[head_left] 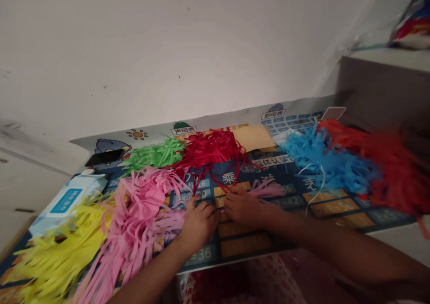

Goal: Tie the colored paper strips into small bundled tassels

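Observation:
My left hand (200, 219) and my right hand (243, 207) are close together over the printed table mat (245, 246). Both have their fingers curled in a pinch. A pale pink fringed paper strip (268, 189) runs through them, its cut ends fanning out beyond the right hand and to the left of the left one. The part inside the fingers is mostly hidden. Left of my left hand lies a heap of pink fringed paper (143, 205). Strands from a red fringed bundle (215, 149) trail down towards both hands.
Yellow fringed paper (67, 246), a wipes pack (69, 201) and a dark phone (105, 157) are at left. Green fringe (156, 154) and tan paper sheets (253, 138) lie along the back. Blue fringe (332, 160) and orange-red fringe (386, 165) lie at right, below a box (386, 84).

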### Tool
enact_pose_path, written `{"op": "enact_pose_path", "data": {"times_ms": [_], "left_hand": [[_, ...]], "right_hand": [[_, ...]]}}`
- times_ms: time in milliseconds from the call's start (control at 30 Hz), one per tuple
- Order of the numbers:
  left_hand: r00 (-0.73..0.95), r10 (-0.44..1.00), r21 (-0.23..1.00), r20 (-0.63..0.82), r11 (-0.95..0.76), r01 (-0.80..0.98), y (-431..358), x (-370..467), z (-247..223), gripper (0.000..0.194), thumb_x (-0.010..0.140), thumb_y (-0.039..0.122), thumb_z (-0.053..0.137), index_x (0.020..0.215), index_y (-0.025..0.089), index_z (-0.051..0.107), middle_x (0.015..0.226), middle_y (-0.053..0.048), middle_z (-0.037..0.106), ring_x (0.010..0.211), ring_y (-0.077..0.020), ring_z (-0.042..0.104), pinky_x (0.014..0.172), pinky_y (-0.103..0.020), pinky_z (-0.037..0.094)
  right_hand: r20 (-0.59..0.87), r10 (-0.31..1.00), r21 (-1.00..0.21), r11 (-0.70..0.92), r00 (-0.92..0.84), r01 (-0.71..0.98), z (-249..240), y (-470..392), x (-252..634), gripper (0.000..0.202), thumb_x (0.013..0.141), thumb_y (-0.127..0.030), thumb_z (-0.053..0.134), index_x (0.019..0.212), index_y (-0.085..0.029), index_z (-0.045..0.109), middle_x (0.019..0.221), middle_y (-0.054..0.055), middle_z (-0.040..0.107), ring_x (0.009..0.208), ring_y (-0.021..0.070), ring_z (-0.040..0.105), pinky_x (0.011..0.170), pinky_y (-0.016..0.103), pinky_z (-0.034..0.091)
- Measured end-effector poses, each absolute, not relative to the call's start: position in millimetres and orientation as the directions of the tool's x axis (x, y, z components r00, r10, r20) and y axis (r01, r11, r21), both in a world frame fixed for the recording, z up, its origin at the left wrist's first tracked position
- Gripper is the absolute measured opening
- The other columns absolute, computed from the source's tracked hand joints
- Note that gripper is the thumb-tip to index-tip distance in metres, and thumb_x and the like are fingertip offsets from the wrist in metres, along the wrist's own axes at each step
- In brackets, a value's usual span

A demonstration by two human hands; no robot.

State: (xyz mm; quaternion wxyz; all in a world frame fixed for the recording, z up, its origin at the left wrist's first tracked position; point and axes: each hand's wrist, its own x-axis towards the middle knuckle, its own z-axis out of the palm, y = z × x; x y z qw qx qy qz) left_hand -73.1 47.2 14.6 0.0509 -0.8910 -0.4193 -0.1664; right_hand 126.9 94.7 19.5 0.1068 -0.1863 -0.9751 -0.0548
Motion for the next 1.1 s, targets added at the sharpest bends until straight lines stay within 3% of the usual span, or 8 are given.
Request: {"op": "enact_pose_path", "data": {"times_ms": [133,233,300,367,500,700,900,1100], "left_hand": [[0.556,0.628,0.013,0.545,-0.669,0.743,44.0,-75.3,42.5,0.017,0.093,0.015,0.052,0.089,0.020,0.067,0.079,0.000,0.071,0.075,-0.0149,0.061,0.096,-0.044,0.031],[0.595,0.505,-0.014,0.625,-0.755,0.656,27.8,-83.6,80.4,0.024,0.097,0.014,0.043,0.097,0.020,0.066,0.087,0.000,0.074,0.082,-0.0133,0.064,0.110,-0.044,0.023],[0.660,0.415,-0.061,0.626,-0.817,0.573,17.2,-86.9,100.7,0.029,0.098,0.013,0.038,0.101,0.019,0.066,0.088,0.000,0.074,0.081,-0.0132,0.064,0.115,-0.044,0.018],[0.675,0.382,-0.060,0.631,-0.843,0.534,10.9,-86.9,110.9,0.031,0.098,0.012,0.036,0.104,0.018,0.066,0.089,-0.001,0.075,0.081,-0.0140,0.064,0.116,-0.044,0.019],[0.561,0.451,0.091,0.694,-0.828,0.553,9.1,-79.4,107.0,0.025,0.098,0.014,0.042,0.103,0.020,0.065,0.090,0.000,0.075,0.082,-0.0124,0.067,0.109,-0.039,0.034],[0.208,0.734,0.548,0.646,-0.636,0.543,2.2,-51.0,88.1,0.015,0.092,0.025,0.057,0.082,0.021,0.067,0.076,0.001,0.070,0.071,-0.0116,0.066,0.087,-0.029,0.050],[0.054,0.841,0.748,0.538,-0.506,0.429,-6.1,-26.9,71.5,0.021,0.090,0.031,0.057,0.075,0.022,0.069,0.072,-0.001,0.069,0.071,-0.0138,0.064,0.076,-0.028,0.052],[0.092,0.833,0.765,0.546,-0.540,0.350,0.7,-24.9,69.0,0.020,0.091,0.033,0.057,0.083,0.022,0.071,0.073,-0.002,0.067,0.071,-0.0143,0.062,0.076,-0.030,0.051]], "right_hand": [[0.270,0.545,-0.119,0.837,-0.794,0.534,47.0,82.3,124.6,0.027,0.095,-0.019,0.048,0.075,-0.015,0.066,0.077,0.005,0.066,0.081,0.0184,0.053,0.077,0.037,0.035],[0.279,0.680,-0.496,0.707,-0.678,0.505,80.1,62.8,128.9,0.026,0.093,-0.031,0.052,0.079,-0.018,0.070,0.079,0.003,0.067,0.079,0.0174,0.053,0.075,0.034,0.036],[0.088,0.733,-0.857,0.400,-0.674,0.323,95.1,53.8,131.6,0.028,0.090,-0.036,0.053,0.077,-0.018,0.071,0.071,0.000,0.064,0.069,0.0141,0.052,0.066,0.029,0.037],[-0.132,0.680,-0.988,-0.035,-0.722,0.147,97.6,49.0,132.1,0.027,0.082,-0.039,0.060,0.073,-0.016,0.071,0.062,-0.002,0.059,0.057,0.0105,0.047,0.057,0.024,0.034],[-0.260,0.724,-0.891,-0.435,-0.638,-0.131,73.9,38.8,124.0,0.021,0.061,-0.035,0.079,0.065,-0.016,0.071,0.059,-0.003,0.060,0.052,0.0084,0.045,0.054,0.022,0.034],[-0.125,0.947,-0.783,-0.277,-0.294,-0.557,47.5,13.3,105.9,0.017,0.055,-0.024,0.085,0.057,-0.020,0.069,0.064,-0.002,0.060,0.060,0.0100,0.051,0.055,0.020,0.039],[-0.222,0.943,-0.750,-0.328,-0.248,-0.575,51.8,11.1,107.9,0.022,0.058,-0.030,0.084,0.069,-0.021,0.067,0.062,-0.006,0.052,0.040,0.0032,0.033,0.039,0.016,0.028],[-0.135,0.977,-0.831,-0.204,-0.167,-0.517,47.0,11.4,112.7,0.020,0.055,-0.027,0.082,0.056,-0.021,0.063,0.063,-0.004,0.049,0.050,0.0082,0.044,0.046,0.019,0.036]]}}
